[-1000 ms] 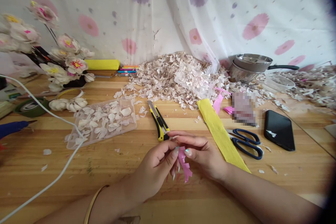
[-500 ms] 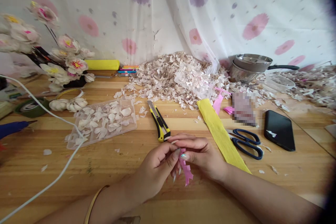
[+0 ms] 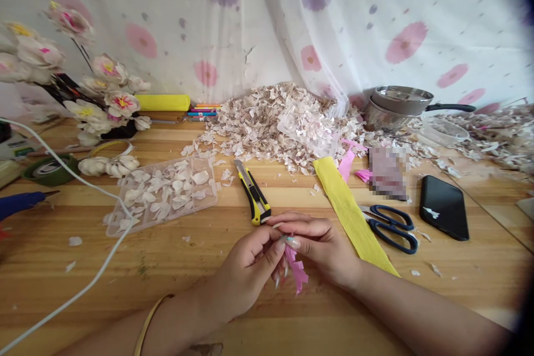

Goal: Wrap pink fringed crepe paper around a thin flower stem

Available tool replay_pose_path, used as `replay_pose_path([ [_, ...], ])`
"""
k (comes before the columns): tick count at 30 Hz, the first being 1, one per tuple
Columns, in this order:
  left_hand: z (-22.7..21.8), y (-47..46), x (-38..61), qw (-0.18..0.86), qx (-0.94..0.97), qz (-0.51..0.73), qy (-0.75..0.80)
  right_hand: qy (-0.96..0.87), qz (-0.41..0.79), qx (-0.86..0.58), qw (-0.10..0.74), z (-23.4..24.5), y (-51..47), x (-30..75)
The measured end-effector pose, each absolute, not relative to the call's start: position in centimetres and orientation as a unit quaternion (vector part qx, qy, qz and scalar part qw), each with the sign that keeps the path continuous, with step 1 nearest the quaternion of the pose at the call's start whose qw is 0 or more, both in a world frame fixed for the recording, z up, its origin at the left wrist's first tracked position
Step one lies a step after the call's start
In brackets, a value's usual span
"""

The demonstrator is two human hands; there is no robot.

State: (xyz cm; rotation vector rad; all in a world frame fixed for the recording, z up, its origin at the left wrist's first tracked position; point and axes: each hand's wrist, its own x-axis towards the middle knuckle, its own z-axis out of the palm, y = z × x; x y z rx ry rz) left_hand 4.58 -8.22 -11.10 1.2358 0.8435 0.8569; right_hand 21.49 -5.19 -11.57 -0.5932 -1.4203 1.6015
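Note:
Both my hands meet low over the wooden table [image 3: 467, 272], pinching one small strip of fringed pink crepe paper [image 3: 298, 271]. My left hand [image 3: 246, 270] grips its top with thumb and fingers closed. My right hand [image 3: 323, 247] pinches the same top from the other side, fingers pressed together. The paper's cut fringe hangs down below the fingertips. A yellow and black utility knife [image 3: 253, 193] lies just beyond my hands. A long yellow crepe paper strip [image 3: 349, 213] lies right of my right hand.
A clear tray of white petals [image 3: 161, 193] sits front left, crossed by a white cable [image 3: 79, 192]. A heap of petals [image 3: 271, 122] fills the back. Black scissors [image 3: 392, 226], a black phone [image 3: 443, 206], a steel pan [image 3: 400, 101] and paper flowers [image 3: 98, 94] stand around.
The fingers have worked along the top of the pink strip. Its hanging fringe has shifted slightly down and right. Both hands stay in the same place.

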Motion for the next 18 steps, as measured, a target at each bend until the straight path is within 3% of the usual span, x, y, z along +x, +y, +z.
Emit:
replay_pose_path([
  [18, -10.89, -8.08, 4.61, 0.649, 0.553, 0.377, 0.362, -0.606, 0.615, -0.230, 0.448, -11.13, -5.09, 21.37],
])
